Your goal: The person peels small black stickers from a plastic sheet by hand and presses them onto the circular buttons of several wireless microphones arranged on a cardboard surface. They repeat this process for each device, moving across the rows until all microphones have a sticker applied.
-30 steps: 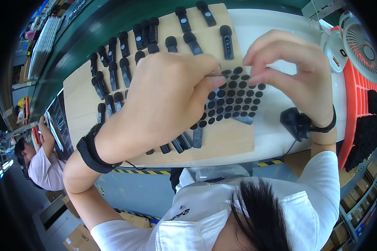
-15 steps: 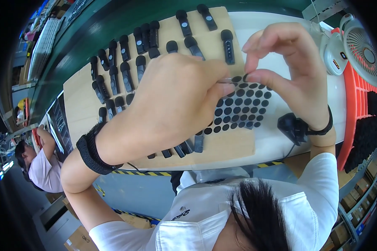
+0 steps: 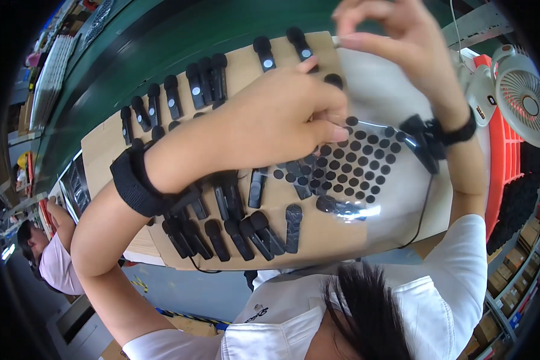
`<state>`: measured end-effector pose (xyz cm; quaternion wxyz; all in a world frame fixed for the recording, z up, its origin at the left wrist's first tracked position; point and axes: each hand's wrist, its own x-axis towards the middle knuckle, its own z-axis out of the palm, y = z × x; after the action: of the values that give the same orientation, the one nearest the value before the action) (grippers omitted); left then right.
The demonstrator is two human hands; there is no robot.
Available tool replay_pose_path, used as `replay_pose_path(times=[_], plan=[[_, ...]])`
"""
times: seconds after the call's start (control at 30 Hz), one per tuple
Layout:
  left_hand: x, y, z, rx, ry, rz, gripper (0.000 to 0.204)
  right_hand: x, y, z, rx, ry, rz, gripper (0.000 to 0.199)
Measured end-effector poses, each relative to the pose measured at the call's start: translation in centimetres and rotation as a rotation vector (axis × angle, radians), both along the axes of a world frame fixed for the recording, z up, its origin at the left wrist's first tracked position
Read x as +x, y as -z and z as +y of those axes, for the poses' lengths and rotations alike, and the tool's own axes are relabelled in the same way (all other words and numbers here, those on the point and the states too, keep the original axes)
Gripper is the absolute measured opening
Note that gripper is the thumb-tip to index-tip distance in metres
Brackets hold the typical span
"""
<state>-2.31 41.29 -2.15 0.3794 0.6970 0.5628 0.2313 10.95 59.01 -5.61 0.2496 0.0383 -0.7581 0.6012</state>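
My left hand (image 3: 288, 111) pinches the upper left edge of a clear sheet of round black stickers (image 3: 354, 171). The sheet tilts above the cardboard and white table, and its lower edge glints. My right hand (image 3: 396, 42) is raised at the upper right, thumb and fingertips curled together beyond the sheet. Anything between those fingertips is too small to make out. Rows of small black handheld microphones (image 3: 293, 228) lie on the cardboard around and under my left arm. Some, such as the far microphone (image 3: 300, 48), carry a pale disc. My left hand and forearm hide several of them.
The cardboard sheet (image 3: 108, 141) covers most of the white table (image 3: 426, 210). A black device (image 3: 423, 144) with a cable hangs by my right wrist strap. At the right stand a white fan (image 3: 525, 99) and a red tray (image 3: 503, 156) with black pieces. Another person (image 3: 57, 258) sits far left.
My right hand has moved up and away from the sticker sheet. My left hand still grips the sheet, now tilted and shining. The table sits lower in view, showing more near microphones.
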Motion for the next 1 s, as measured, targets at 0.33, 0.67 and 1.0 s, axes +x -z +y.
replay_pose_path(times=[0.33,0.67,1.0], plan=[[-1.2,2.9,0.9,0.018,0.054,-0.034,0.011,-3.5,5.4,1.0,-0.200,-0.091,-0.240,0.041],[-1.0,3.4,0.7,0.070,0.036,-0.036,0.013,-3.3,5.9,1.1,-0.292,-0.095,-0.245,0.043],[-1.0,3.6,0.8,0.094,0.022,-0.050,0.016,-3.2,5.3,-0.3,0.069,-0.014,-0.193,0.042]])
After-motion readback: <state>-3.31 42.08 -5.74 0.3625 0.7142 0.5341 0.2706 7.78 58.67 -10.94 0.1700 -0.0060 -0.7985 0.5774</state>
